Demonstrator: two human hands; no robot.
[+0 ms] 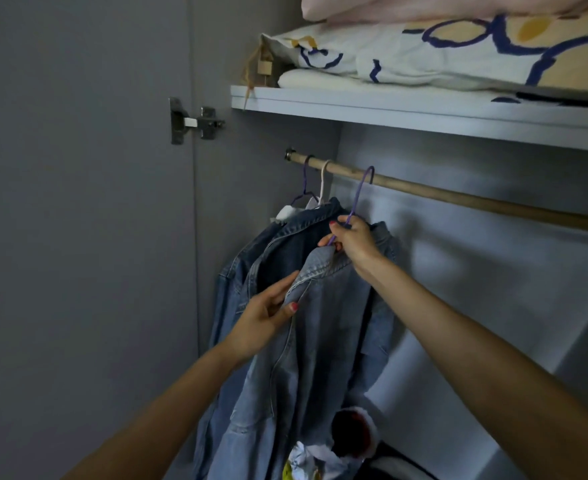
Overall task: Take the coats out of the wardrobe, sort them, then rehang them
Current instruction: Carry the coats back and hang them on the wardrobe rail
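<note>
Where rail (459, 197) runs, three denim coats (320, 323).

Wardrobe interior, grey-white panels, dimly lit with soft shadows on the back wall (493, 271). Open door (78, 202) at left, grey, flat-faced, fixed by a metal hinge (195, 121) to the side panel (251, 168). One white shelf (424, 114) across the top. On it: folded white bedding with blue and yellow pattern (459, 53), a pink fold (441, 6) above that, and a small tan tag on a cord (264, 65) at the left end. Below the shelf, a wooden rail (476, 199), mounted at its left end in a metal socket (289, 154).
</note>
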